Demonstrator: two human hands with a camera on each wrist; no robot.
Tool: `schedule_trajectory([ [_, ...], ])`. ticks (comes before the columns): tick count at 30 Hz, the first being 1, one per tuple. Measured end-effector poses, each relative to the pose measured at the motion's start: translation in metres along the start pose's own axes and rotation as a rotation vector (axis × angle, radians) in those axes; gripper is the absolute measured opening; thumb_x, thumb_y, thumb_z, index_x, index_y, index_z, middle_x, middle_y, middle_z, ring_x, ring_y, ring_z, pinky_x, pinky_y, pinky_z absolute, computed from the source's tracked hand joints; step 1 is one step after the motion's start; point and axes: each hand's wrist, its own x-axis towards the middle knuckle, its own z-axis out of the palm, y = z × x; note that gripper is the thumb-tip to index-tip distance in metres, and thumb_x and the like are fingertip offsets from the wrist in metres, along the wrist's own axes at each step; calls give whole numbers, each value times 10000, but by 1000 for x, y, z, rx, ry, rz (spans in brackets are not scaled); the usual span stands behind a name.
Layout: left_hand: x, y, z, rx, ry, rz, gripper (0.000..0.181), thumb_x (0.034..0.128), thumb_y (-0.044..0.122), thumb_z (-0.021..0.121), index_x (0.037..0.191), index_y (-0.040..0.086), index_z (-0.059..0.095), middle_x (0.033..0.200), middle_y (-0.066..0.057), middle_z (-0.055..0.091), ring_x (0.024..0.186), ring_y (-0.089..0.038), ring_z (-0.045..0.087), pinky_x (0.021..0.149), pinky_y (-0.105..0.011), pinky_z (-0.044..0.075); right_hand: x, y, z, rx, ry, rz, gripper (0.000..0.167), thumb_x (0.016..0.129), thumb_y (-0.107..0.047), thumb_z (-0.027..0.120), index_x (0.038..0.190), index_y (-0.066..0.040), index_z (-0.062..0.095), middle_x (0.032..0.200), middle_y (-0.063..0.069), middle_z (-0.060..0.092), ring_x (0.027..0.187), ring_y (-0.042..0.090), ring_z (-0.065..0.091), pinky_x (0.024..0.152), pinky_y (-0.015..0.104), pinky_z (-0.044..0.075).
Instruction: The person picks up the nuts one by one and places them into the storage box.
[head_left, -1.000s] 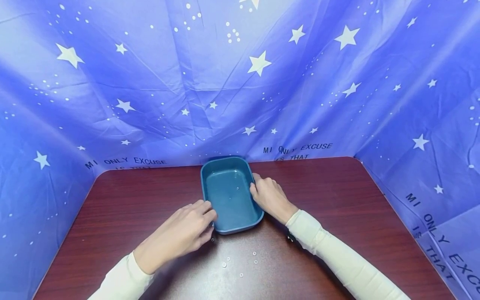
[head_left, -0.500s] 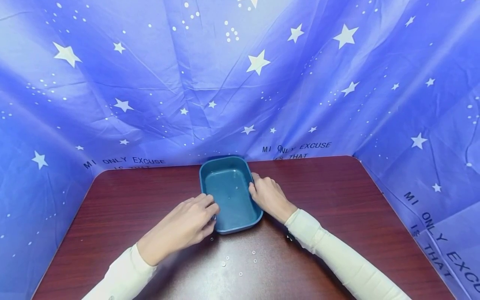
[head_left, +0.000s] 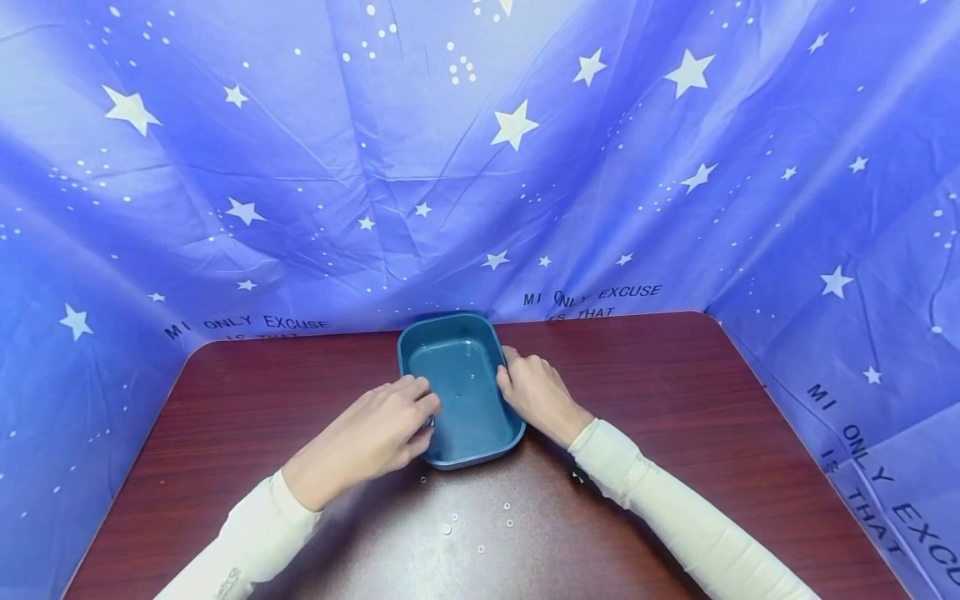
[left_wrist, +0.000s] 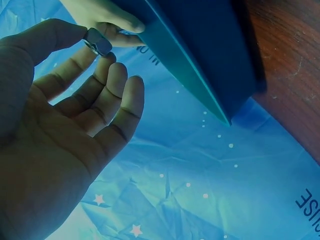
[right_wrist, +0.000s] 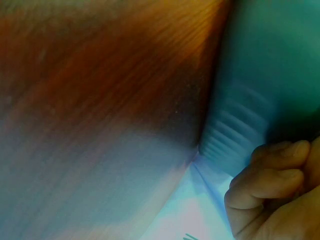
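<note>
A blue-green plastic bin [head_left: 477, 459] stands at the back middle of the table, with one tiny ring [head_left: 472, 377] on its floor. My left hand [head_left: 381, 431] is over the bin's left rim. Between its thumb and a fingertip it pinches a small metal ring [left_wrist: 97, 42], seen best in the left wrist view; the other fingers are loosely bent. My right hand [head_left: 542, 395] grips the right wall of the bin, thumb at the rim. In the right wrist view its curled fingers [right_wrist: 270, 190] lie against the bin's side [right_wrist: 240, 120].
Several small rings [head_left: 447, 529] lie scattered on the dark red wooden table [head_left: 277, 400] in front of the bin. A small dark item [head_left: 577, 477] sits beside the right sleeve, partly hidden. A blue star-print cloth [head_left: 360, 167] hangs behind and along both sides.
My left hand has moved slightly up and to the right, further over the bin's left rim. The right hand and the bin have stayed in place; the view has shifted slightly.
</note>
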Motion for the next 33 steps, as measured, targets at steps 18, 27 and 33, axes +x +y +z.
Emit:
schedule_trajectory([
  [18,16,-16,11,-15,-38,4,181,870,95,861,914,102,685,855,7,549,805,-203,588,673,-340,563,0,-4,-2,16,-15,21,360,1099,-181,597,1389,19,668,959,255,777,862,401,788,744,591,621],
  [27,21,-19,13,-33,-66,-10,174,891,104,855,920,104,684,859,5,544,829,-207,585,682,-341,564,0,-2,0,9,-12,21,350,1098,-178,592,1380,14,671,945,249,775,860,403,787,744,592,619],
  [33,25,-20,14,-40,-76,-15,164,904,107,847,929,102,685,867,5,543,830,-205,575,666,-334,555,-1,-1,-1,7,-7,23,348,1097,-180,593,1375,13,674,935,253,773,855,415,787,741,598,617],
])
